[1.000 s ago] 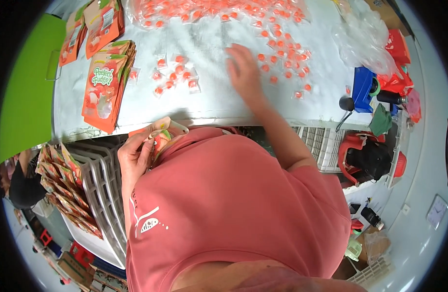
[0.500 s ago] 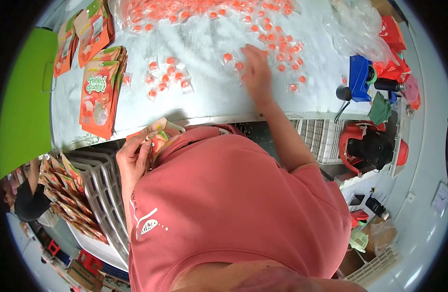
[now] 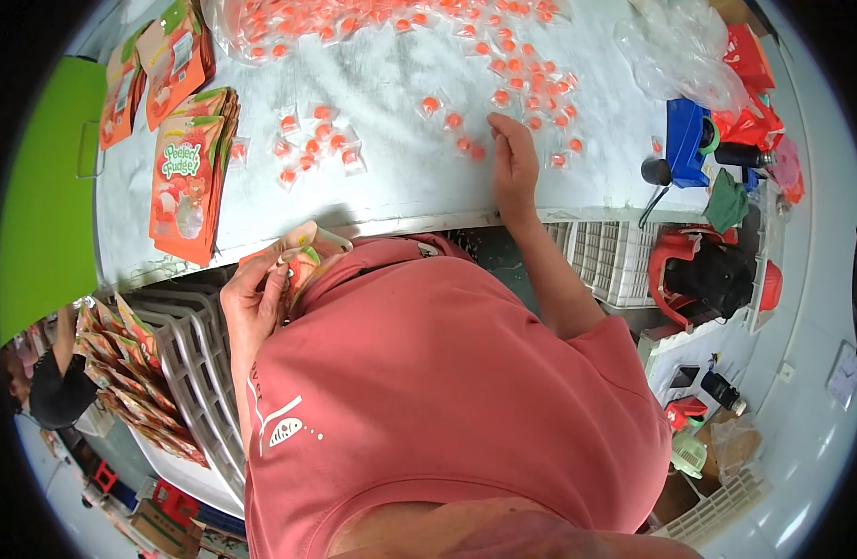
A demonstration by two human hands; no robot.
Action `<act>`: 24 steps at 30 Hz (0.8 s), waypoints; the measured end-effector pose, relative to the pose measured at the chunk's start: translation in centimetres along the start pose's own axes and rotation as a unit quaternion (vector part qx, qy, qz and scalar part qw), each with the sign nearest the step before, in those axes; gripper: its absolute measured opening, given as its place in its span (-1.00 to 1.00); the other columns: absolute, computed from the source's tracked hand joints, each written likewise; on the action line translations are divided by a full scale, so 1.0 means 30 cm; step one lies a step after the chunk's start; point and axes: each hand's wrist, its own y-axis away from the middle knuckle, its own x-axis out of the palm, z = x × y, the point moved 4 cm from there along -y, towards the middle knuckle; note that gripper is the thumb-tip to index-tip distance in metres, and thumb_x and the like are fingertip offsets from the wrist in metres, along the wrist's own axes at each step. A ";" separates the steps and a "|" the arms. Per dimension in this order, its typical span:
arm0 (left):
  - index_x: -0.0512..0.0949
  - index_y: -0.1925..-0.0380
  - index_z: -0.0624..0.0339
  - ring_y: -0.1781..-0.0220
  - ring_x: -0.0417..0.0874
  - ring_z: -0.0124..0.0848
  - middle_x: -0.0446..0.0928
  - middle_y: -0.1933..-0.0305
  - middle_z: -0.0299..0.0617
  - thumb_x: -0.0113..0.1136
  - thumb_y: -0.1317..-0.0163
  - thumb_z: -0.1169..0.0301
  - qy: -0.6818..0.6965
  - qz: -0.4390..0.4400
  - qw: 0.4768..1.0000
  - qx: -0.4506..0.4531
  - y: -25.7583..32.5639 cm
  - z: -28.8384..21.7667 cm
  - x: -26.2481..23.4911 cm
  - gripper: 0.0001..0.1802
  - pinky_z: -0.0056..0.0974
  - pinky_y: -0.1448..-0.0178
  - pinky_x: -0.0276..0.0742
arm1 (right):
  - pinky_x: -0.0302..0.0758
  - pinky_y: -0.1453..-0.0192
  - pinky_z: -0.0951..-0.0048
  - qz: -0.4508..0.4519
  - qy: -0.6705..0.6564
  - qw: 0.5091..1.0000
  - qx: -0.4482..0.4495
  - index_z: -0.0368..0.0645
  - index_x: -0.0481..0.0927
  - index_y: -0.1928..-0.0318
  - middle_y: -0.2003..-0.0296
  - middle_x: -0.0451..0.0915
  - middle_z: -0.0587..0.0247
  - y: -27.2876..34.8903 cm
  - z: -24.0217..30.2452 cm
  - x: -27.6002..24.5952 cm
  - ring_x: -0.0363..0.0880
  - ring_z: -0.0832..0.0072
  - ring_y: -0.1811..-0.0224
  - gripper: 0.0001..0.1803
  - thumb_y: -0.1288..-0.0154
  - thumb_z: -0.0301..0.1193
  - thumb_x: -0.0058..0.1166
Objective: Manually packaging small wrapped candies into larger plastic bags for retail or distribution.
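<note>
My left hand (image 3: 253, 296) is closed on the edge of an orange candy pouch (image 3: 305, 264), held against my body just below the table's front edge. My right hand (image 3: 515, 168) is over the table with its fingers curled in. Whatever it may hold is hidden. Beside its fingers lie two wrapped orange candies (image 3: 464, 143), slightly blurred. A loose scatter of wrapped candies (image 3: 537, 84) spreads beyond this hand. Farther left sits a small group of the same candies (image 3: 319, 147).
Stacked printed pouches (image 3: 183, 182) stand on the table's left. A big candy heap (image 3: 354, 14) fills the far side. At right are a clear plastic bag (image 3: 685, 56), a blue holder (image 3: 686, 140) and a black scoop (image 3: 656, 171). Grey crates (image 3: 200, 373) with filled pouches (image 3: 135, 382) stand lower left.
My right hand has drawn back toward me and slightly right, its fingers now curled rather than reaching out. My left hand and its pouch have hardly moved.
</note>
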 end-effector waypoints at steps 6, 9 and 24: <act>0.67 0.05 0.26 0.63 0.22 -0.75 0.50 0.42 -0.44 0.19 -0.41 0.49 -0.006 -0.008 1.000 0.007 -0.002 0.001 0.003 -0.82 -0.51 0.59 0.07 | 0.47 -0.13 0.46 0.010 -0.013 1.000 0.016 -0.27 0.56 -0.09 0.02 0.58 0.16 -0.004 -0.033 0.016 0.56 0.42 -0.02 -0.73 -0.45 -0.62 -0.09; 0.67 0.06 0.27 0.62 0.24 -0.74 0.50 0.41 -0.43 0.19 -0.41 0.50 -0.011 -0.013 1.000 0.010 0.001 -0.005 0.001 -0.82 -0.51 0.59 0.09 | 0.51 -0.11 0.38 0.030 0.032 0.998 -0.033 -0.28 0.56 -0.07 -0.08 0.54 0.03 -0.005 0.022 0.056 0.58 0.18 -0.05 -0.71 -0.35 -0.58 0.05; 0.65 0.00 0.32 0.54 0.25 -0.73 0.51 0.37 -0.41 0.16 -0.43 0.49 0.002 0.004 1.000 -0.020 0.002 -0.042 0.018 -0.78 -0.51 0.50 0.10 | 0.34 -0.38 0.13 0.238 -0.017 0.957 -0.165 -0.11 0.51 -0.23 -0.26 0.40 0.03 -0.008 0.218 0.450 0.34 0.07 -0.35 -0.50 -0.28 -0.34 0.24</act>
